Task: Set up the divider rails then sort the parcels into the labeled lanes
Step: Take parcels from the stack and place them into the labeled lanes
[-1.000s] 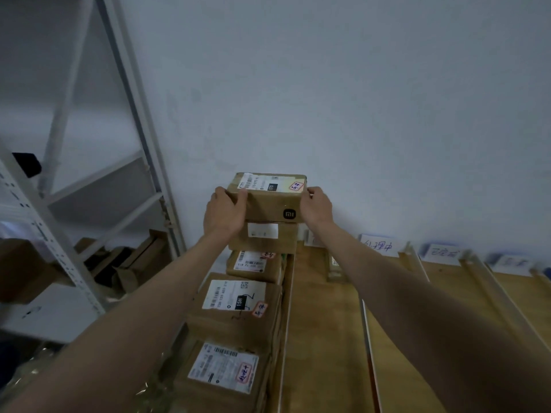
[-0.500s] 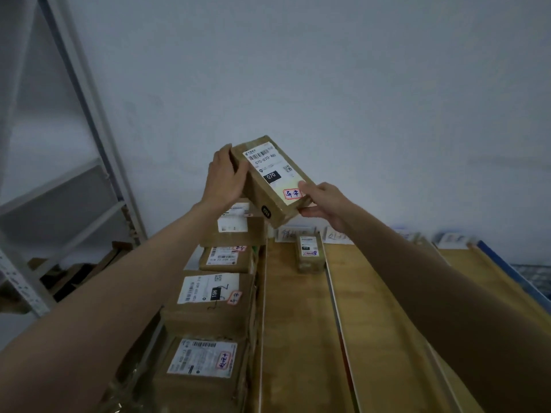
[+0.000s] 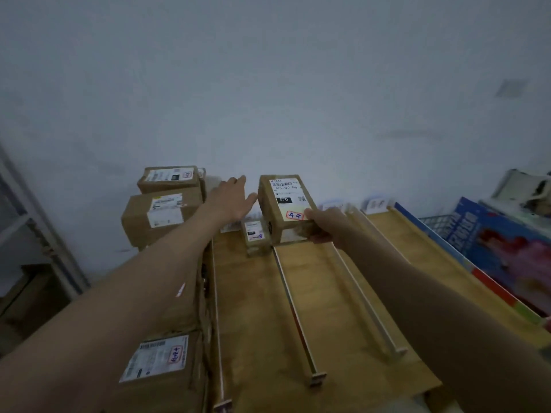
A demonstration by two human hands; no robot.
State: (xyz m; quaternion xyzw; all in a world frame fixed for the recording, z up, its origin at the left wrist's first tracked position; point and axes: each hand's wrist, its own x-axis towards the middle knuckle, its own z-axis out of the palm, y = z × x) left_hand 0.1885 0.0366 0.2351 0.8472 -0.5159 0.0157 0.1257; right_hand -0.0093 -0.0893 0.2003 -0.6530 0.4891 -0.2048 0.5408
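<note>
Right hand (image 3: 323, 225) pinching near end of stiff, probably light parcel (image 3: 284, 205) over far end of a table (image 3: 316, 296) lane, left hand (image 3: 231, 198) spread, free beside it; best held by its ends.

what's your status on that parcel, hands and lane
Right hand has a grip on the 070 parcel, over the second lane. Left hand open, off it. Small parcel sits in the neighbouring lane.

parcel (image 3: 283, 204): matt cardboard, paper label | table (image 3: 328, 293): smooth wood
</note>
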